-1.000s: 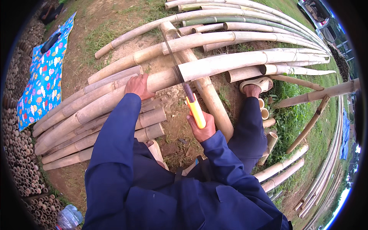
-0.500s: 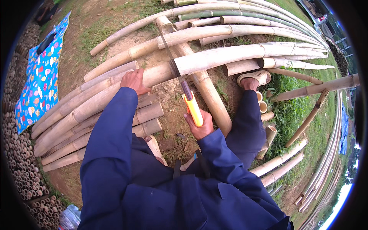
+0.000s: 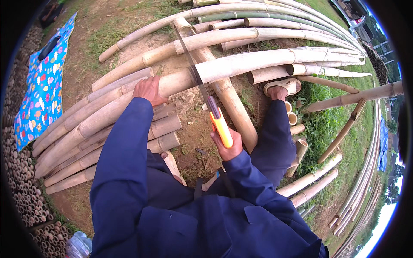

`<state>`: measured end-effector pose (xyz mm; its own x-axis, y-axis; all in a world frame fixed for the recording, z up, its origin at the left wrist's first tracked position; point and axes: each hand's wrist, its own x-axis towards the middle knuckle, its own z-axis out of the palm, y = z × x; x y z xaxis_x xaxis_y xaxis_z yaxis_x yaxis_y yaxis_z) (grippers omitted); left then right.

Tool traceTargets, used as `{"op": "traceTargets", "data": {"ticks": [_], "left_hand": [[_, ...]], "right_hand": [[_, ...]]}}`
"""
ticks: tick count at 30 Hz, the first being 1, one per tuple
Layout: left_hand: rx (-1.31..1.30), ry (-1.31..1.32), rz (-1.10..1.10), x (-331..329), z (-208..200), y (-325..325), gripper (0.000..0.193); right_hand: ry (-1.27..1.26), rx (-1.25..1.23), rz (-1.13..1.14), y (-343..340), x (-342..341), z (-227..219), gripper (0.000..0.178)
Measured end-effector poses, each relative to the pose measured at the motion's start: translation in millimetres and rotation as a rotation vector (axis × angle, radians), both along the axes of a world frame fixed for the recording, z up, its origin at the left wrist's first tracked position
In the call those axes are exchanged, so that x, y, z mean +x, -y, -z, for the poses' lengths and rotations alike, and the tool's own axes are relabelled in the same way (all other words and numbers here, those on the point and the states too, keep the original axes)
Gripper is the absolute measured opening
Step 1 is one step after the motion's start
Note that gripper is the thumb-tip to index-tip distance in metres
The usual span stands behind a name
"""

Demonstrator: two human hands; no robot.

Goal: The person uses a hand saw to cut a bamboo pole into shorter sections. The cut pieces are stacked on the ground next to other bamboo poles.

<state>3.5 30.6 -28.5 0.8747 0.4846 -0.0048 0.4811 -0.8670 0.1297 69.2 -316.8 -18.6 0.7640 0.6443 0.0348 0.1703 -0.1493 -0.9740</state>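
My right hand [image 3: 229,148] grips the yellow-orange handle of a hand saw [image 3: 195,74], its long dark blade laid across a thick bamboo pole [image 3: 175,83]. Left of the blade, my left hand [image 3: 148,91] is wrapped over the top of that same pole and holds it. The pole rests on a bamboo crosspiece [image 3: 233,105] lying on the ground beneath it. Part of the blade's edge is hidden against the pole, so the depth of any cut cannot be told.
Several cut bamboo lengths [image 3: 161,125] lie beside my left arm. More long poles [image 3: 297,32] stretch to the far right. A blue patterned sheet [image 3: 41,86] and stacked bamboo pieces [image 3: 26,189] are at left. A bamboo prop [image 3: 344,131] stands in grass at right.
My right hand and the saw have moved slightly toward me and to the right, drawing the blade along the pole. My left hand stays on the pole.
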Motion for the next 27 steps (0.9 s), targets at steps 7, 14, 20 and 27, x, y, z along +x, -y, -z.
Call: {"op": "traceTargets", "data": {"ticks": [7, 14, 20, 27], "left_hand": [[0.024, -0.03, -0.031, -2, 6, 4, 0.079], [0.0, -0.095, -0.026, -4, -1, 4, 0.084], [0.027, -0.065, -0.04, -1, 2, 2, 0.083], [-0.018, -0.091, -0.032, 1, -2, 8, 0.082]], "right_hand": [[0.009, -0.184, -0.065, 99, -44, -56, 0.024], [-0.05, -0.064, -0.011, 18, -10, -6, 0.019], [0.145, -0.127, -0.009, 106, -46, -54, 0.024], [-0.015, -0.092, -0.005, -1, 2, 0, 0.022]]}}
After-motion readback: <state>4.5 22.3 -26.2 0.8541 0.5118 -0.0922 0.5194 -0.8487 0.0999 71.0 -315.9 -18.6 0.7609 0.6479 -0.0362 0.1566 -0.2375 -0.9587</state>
